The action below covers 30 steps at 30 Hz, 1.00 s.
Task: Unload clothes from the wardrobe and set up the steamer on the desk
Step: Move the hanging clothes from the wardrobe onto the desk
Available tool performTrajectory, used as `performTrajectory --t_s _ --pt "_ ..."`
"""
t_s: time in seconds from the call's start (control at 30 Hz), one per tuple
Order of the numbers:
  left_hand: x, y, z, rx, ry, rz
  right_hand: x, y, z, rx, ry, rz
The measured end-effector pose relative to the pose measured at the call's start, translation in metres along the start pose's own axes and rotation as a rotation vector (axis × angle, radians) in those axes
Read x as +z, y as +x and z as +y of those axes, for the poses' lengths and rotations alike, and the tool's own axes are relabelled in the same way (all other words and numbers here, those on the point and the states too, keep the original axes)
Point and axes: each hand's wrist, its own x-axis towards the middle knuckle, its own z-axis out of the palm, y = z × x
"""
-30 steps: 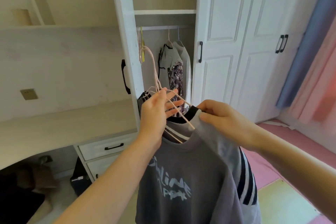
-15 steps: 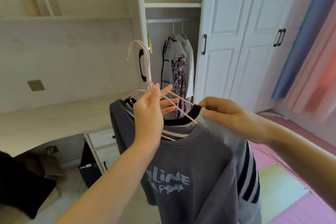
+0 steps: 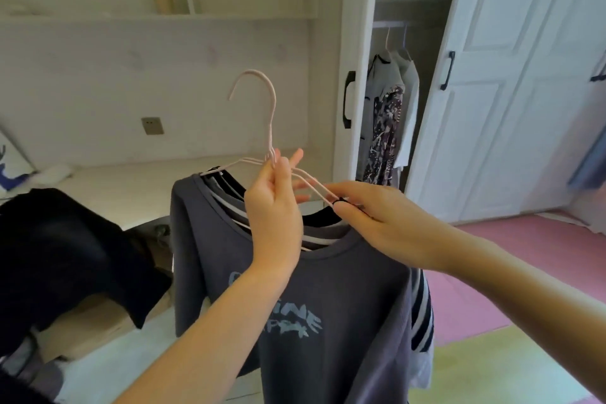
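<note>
Unloading step: left hand point(image 3: 273, 207) pinches the pink hangers point(image 3: 259, 128); right hand point(image 3: 377, 220) grips the grey shirt's point(image 3: 295, 305) collar; next, probably lay them on the desk point(image 3: 131, 187) at left.

Most of the open room is over the worktop point(image 3: 137, 188): its pale surface is bare from the wall socket point(image 3: 152, 126) across to the wardrobe's open door point(image 3: 352, 75). The left end is taken up, though, with a dark pile of clothing point(image 3: 65, 249) spilling over the near edge and some small stuff by the wall. Dead ahead, the grey t-shirt point(image 3: 295, 305) on pink hangers point(image 3: 259, 115) blocks the middle, with both hands at its collar. Inside the wardrobe, hanging garments point(image 3: 392, 111) fill the gap under the rail. The floor at right looks open.
</note>
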Motion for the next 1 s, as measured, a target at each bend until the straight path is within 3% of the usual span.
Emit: performTrajectory --t_s 0.3,0.47,1.0 --pt "-0.109 0.023 -0.002 0.036 0.288 0.112 0.087 0.075 -0.057 -0.144 -0.043 0.111" --pt "-0.166 0.043 -0.013 0.040 0.445 0.137 0.120 0.118 -0.089 -0.186 0.091 0.115" --pt "-0.357 0.140 -0.055 0.074 0.930 0.277 0.235 0.312 -0.153 -0.198 0.533 -0.223"
